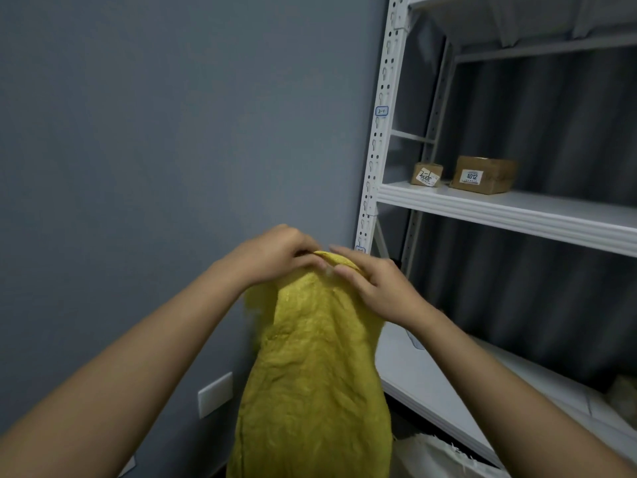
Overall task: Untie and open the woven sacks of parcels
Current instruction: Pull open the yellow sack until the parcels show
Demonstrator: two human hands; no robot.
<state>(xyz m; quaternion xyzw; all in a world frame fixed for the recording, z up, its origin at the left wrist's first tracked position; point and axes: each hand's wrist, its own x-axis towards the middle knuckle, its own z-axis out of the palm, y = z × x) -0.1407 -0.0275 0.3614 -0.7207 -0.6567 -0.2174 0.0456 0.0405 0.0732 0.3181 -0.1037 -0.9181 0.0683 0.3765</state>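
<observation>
Two boxes on shelf; larger labelled "4012".

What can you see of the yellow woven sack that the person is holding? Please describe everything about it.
The yellow woven sack stands upright between a grey-blue wall and a white metal shelf rack. Its coarse woven fabric looks wrinkled, with frayed threads along its left edge. The body is wide below and narrows to a gathered top. There the left hand grips the neck, and the right hand pinches the fabric beside it. No tie is visible, and the mouth does not look open. Its bottom is out of view.
</observation>
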